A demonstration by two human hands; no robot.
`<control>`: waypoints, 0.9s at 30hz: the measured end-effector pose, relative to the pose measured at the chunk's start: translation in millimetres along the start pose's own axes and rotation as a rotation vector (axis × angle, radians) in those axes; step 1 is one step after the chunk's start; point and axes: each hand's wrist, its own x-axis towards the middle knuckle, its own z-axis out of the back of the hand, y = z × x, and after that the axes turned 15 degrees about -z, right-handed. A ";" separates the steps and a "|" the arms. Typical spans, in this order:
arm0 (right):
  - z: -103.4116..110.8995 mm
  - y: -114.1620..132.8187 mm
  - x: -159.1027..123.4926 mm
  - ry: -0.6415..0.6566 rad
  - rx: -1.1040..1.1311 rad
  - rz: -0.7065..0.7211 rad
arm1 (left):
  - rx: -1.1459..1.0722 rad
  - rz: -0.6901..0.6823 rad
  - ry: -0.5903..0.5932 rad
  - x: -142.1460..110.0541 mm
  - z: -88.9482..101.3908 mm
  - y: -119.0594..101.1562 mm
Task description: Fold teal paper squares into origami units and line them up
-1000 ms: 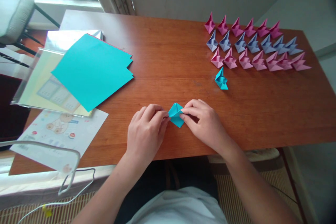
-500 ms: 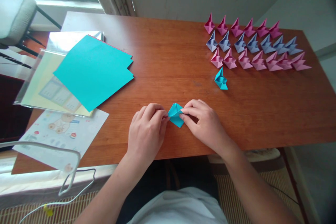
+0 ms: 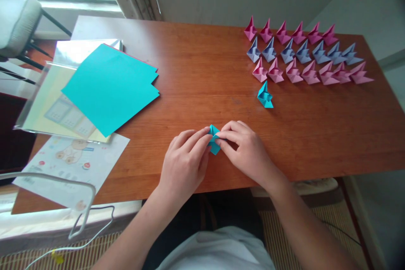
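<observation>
A small folded piece of turquoise origami paper [image 3: 215, 147] is held between my two hands near the front edge of the table. My left hand [image 3: 185, 160] pinches its left side, with the fingers lying over part of it. On its right side, the thumb and fingertips of my right hand [image 3: 245, 145] grip the paper. Fingers hide the paper's sides. Beyond my right hand stands a finished-looking turquoise origami piece [image 3: 265, 96] with a pointed tip.
Rows of dark pink [image 3: 298, 33], blue-grey [image 3: 287, 52] and light pink origami pieces [image 3: 293, 71] stand at the back right. Turquoise paper sheets [image 3: 110, 88] lie at left over plastic sleeves [image 3: 34, 105]. A printed sheet [image 3: 72, 168] and a white bent rod [image 3: 63, 182] are nearer.
My left hand has shifted right and its fingers now reach further over the turquoise paper, covering more of it. My right hand has stayed nearly in place. The view has moved slightly.
</observation>
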 end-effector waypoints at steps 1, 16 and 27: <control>0.1 0.2 0.2 0.000 -0.001 0.000 | -0.003 -0.008 0.006 0.4 0.2 0.1; 1.4 0.2 1.3 0.012 0.004 -0.005 | -0.082 -0.082 0.065 1.3 9.4 12.7; 4.0 2.7 4.4 0.038 -0.004 -0.028 | -0.056 -0.009 -0.032 9.3 4.4 7.3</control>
